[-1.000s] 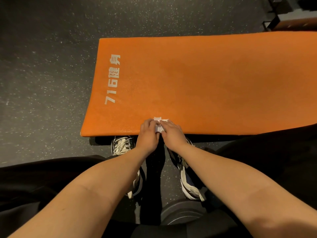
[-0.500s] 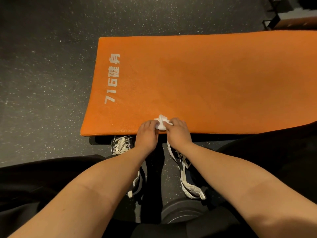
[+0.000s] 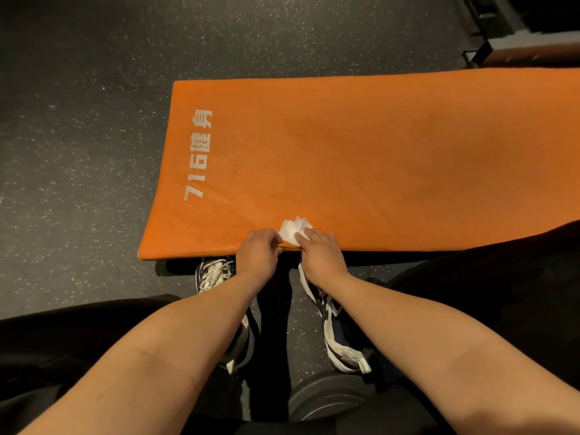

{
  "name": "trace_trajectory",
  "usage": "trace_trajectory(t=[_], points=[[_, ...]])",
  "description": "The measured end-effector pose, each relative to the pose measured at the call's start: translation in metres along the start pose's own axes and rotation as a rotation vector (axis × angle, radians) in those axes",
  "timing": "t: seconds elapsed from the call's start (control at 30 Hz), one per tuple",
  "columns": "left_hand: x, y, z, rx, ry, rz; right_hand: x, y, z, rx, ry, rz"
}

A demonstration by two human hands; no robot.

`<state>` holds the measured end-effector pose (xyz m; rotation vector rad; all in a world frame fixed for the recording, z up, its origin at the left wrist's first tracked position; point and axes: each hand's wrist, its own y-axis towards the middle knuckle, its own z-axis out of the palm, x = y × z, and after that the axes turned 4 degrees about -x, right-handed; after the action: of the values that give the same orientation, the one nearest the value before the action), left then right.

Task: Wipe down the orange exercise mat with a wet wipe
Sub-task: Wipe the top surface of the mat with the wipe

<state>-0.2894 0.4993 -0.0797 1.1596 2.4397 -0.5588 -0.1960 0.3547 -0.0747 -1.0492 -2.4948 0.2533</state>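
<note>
The orange exercise mat (image 3: 361,158) lies flat on the dark speckled floor, with white "716" lettering near its left end. A small white wet wipe (image 3: 293,229) sits at the mat's near edge, partly unfolded. My left hand (image 3: 259,254) pinches the wipe's left side with curled fingers. My right hand (image 3: 321,251) holds its right side, fingers lying over the wipe. Both hands meet just above my shoes at the mat's front edge.
My two white and dark sneakers (image 3: 216,274) stand on the floor right below the mat's edge. A dark round weight plate (image 3: 326,400) lies between my legs. Dark equipment frames (image 3: 480,42) and another orange pad stand at the back right.
The wipe has spread out wider between my hands and moved a little farther onto the mat. My right hand has shifted slightly right.
</note>
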Motion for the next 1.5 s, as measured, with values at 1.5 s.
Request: trace_trajectory(t=[1.5], points=[[-0.048, -0.006, -0.045, -0.103, 0.055, -0.002, 0.008, 0.008, -0.051, -0.004, 0.223, 0.211]])
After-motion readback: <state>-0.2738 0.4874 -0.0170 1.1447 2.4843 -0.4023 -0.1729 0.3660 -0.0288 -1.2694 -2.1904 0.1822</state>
